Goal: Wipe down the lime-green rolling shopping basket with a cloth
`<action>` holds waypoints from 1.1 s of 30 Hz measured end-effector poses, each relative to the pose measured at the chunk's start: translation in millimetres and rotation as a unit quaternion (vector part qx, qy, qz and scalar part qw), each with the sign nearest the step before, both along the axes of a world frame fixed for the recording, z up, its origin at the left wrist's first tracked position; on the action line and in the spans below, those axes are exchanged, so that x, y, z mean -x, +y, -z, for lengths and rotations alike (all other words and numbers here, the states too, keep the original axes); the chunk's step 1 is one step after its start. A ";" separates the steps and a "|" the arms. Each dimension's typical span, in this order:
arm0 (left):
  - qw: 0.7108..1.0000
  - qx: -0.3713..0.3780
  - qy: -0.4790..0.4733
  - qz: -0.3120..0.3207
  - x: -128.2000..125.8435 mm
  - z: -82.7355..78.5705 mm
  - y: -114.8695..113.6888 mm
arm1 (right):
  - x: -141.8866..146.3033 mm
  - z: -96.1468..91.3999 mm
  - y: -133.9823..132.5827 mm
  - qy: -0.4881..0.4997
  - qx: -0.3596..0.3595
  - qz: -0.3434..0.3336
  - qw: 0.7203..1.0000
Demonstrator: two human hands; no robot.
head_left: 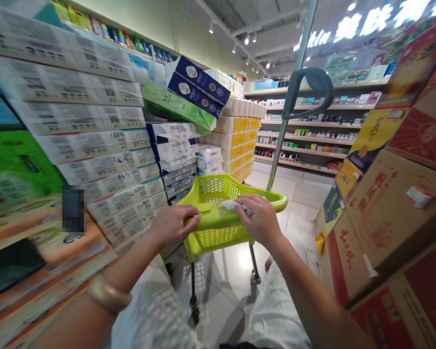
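Observation:
A lime-green plastic shopping basket (218, 228) on wheels stands in the aisle in front of me, its grey pull handle (312, 80) raised. My left hand (172, 224) grips the basket's near rim, fingers curled over the edge. On the same rim rests my right hand (259, 218), closed on a small white piece of paper (232, 205) held at the rim. A gold bracelet (107, 293) sits on my left wrist.
Stacked packs of tissue and toilet paper (105, 145) fill the left side. Cardboard boxes (385, 218) with red print rise on the right. Shelves of goods (312, 140) line the back. The tiled floor (294, 194) runs between them.

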State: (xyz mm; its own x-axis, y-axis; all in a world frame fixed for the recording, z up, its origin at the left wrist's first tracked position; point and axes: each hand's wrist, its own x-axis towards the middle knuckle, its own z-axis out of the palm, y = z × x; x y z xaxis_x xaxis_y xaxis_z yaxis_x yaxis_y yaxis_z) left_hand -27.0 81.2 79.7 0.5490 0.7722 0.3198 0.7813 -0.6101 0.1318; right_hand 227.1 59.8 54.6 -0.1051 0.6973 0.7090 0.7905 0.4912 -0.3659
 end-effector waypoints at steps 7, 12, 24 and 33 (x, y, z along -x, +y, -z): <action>0.999 0.033 0.004 -0.037 3.9 -2.8 29.4 | 0.8 4.9 25.8 -0.014 -0.002 0.042 0.999; 0.999 0.037 -0.016 -0.036 8.7 0.8 44.9 | 5.3 10.7 37.4 -0.016 -0.041 0.048 0.998; 0.997 0.046 -0.055 -0.003 7.4 6.1 39.1 | -1.4 17.6 36.1 -0.028 -0.091 0.018 0.995; 0.998 0.053 -0.030 0.005 4.5 3.9 37.4 | -5.5 21.6 35.2 -0.037 -0.096 0.003 0.995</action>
